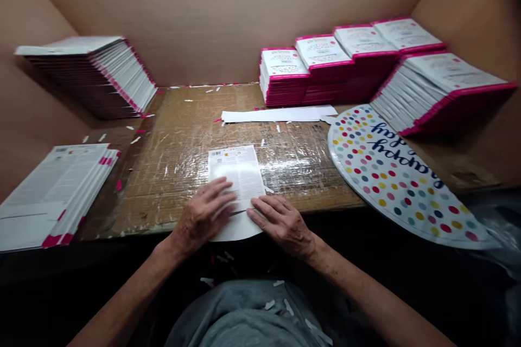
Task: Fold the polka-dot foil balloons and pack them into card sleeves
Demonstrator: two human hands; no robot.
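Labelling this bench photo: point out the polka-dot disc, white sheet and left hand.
Polka-dot disc (391, 173), head view, on its printed face.
White sheet (240, 171), head view, on its printed face.
Left hand (202, 217), head view, on its back.

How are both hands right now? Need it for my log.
Left hand: open, flat on the white printed sheet.
Right hand: open, fingertips on the same sheet.

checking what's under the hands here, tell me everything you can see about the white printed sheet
The white printed sheet lies flat on the plastic-wrapped tabletop, its far end pointing away from the person. A barcode and small colored print sit at its upper left, above blocks of fine text too small to read. Its rounded near end overhangs the table's front edge. It looks like thin, slightly glossy paper or film. The left hand and right hand rest on its near part, partly covering it.
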